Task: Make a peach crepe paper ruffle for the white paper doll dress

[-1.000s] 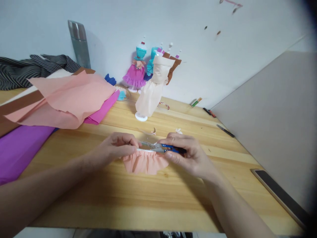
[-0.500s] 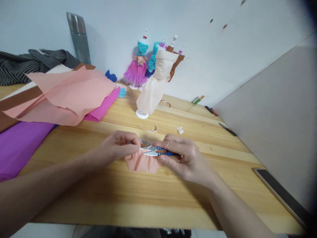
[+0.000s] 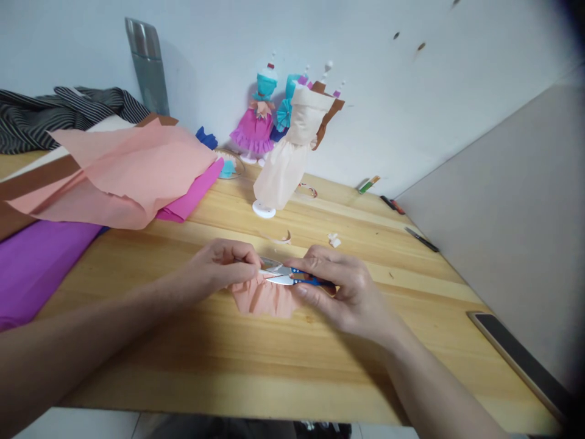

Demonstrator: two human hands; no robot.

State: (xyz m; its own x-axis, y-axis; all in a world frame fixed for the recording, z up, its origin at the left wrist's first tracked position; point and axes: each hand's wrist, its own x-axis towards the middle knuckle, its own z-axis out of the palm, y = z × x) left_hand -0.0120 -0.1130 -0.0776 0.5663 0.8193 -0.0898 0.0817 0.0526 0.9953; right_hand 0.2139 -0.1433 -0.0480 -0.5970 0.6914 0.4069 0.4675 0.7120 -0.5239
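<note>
My left hand [image 3: 231,265] pinches the upper left edge of a gathered piece of peach crepe paper [image 3: 265,299]. Its ruffled lower part hangs toward the tabletop. In my right hand [image 3: 342,289] is a pair of blue-handled thread snips [image 3: 308,278], gripped between thumb and fingers. The snips' blades point left, slightly apart, along the gathered top edge close to my left fingertips. A thin pale strip lies by the blades; whether it is cut loose I cannot tell.
Behind stands a cream paper dress [image 3: 286,164] on a small dress form, with other dressed forms [image 3: 253,131] near the wall. Coloured crepe sheets [image 3: 137,177] and a bottle [image 3: 148,67] are at left. A phone [image 3: 516,360], a craft knife [image 3: 421,239] and paper scraps [image 3: 334,239] lie rightward.
The snip blades appear a little less spread than before. Both hands stay nearly in place, and the view has shifted slightly.
</note>
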